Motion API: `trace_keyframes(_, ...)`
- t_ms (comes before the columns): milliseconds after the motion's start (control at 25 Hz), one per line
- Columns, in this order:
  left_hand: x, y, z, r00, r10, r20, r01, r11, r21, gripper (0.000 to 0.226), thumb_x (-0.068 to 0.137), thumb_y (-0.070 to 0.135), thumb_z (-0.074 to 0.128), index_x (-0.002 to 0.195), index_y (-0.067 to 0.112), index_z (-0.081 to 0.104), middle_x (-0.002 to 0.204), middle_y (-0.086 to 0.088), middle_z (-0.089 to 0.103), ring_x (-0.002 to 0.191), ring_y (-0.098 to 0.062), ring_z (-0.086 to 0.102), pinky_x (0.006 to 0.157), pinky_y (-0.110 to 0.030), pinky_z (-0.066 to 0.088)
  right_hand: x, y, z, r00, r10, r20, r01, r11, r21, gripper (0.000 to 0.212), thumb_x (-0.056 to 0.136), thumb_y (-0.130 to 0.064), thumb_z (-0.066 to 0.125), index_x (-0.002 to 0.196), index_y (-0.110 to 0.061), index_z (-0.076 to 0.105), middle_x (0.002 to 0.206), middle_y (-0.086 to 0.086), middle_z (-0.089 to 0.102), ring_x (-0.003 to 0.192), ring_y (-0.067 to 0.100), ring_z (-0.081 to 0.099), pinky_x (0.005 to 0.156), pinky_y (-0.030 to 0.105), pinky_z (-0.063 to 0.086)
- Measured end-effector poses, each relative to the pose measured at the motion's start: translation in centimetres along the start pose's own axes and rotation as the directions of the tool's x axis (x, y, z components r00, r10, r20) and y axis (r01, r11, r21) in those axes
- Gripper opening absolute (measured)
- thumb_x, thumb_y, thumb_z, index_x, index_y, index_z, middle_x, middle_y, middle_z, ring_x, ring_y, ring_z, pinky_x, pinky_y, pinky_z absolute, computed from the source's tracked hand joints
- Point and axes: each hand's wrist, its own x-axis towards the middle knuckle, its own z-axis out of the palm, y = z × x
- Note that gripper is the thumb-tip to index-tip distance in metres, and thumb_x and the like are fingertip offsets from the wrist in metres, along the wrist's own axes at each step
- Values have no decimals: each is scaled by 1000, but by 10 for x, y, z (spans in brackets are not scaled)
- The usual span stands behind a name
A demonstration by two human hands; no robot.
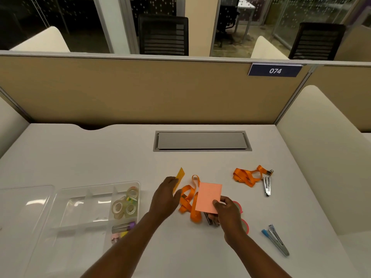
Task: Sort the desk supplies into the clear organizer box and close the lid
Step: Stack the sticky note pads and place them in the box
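Two lanyards (189, 199), three staplers (278, 240)

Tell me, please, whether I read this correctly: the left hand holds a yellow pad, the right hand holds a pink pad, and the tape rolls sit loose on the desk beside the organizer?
Not quite. The head view shows the tape rolls inside the clear organizer box, in a right-end compartment. The left hand does hold the yellow pad, the right hand the pink pad.
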Motion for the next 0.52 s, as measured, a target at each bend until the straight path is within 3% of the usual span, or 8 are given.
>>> trace_keyframes(80,-10,18,-9,984,-83,-159,57,984,-166,28,90,10,62,118,13,65,118,-2,65,102,-18,64,83,-19,46,-3,-5,5,1000,-24,9,24,999,-34,15,97,-24,59,112,-24,57,105,7,70,82,22,72,65,36,63)
trace_keyframes(160,-21,32,-17,951,-203,-232,122,939,-321,24,91,5,60,109,19,67,110,2,68,93,-13,63,78,-16,47,-8,-11,9,998,-48,28,49,997,-61,15,97,-23,59,111,-23,58,106,9,68,78,20,71,51,27,57)
trace_keyframes(280,-30,45,-27,913,-377,-158,242,810,-534,26,93,5,58,109,24,64,104,0,66,77,-13,66,68,-32,58,-17,-16,14,993,-79,91,83,996,-42,20,97,-22,59,116,-18,59,110,11,67,81,26,72,52,28,59)
trace_keyframes(400,-33,52,-40,868,-495,-30,365,679,-637,34,95,9,57,117,35,52,97,0,63,57,-12,69,53,-23,51,-26,-19,18,986,-106,131,113,992,-46,25,97,-24,58,122,-17,59,112,11,68,84,28,72,51,25,57)
trace_keyframes(520,-40,56,-53,877,-476,-69,333,705,-626,22,95,12,58,111,27,57,99,-2,66,66,-15,69,53,-21,52,-34,-22,22,983,-118,138,118,993,10,16,96,-21,60,112,-19,62,111,11,68,78,24,73,70,43,64)
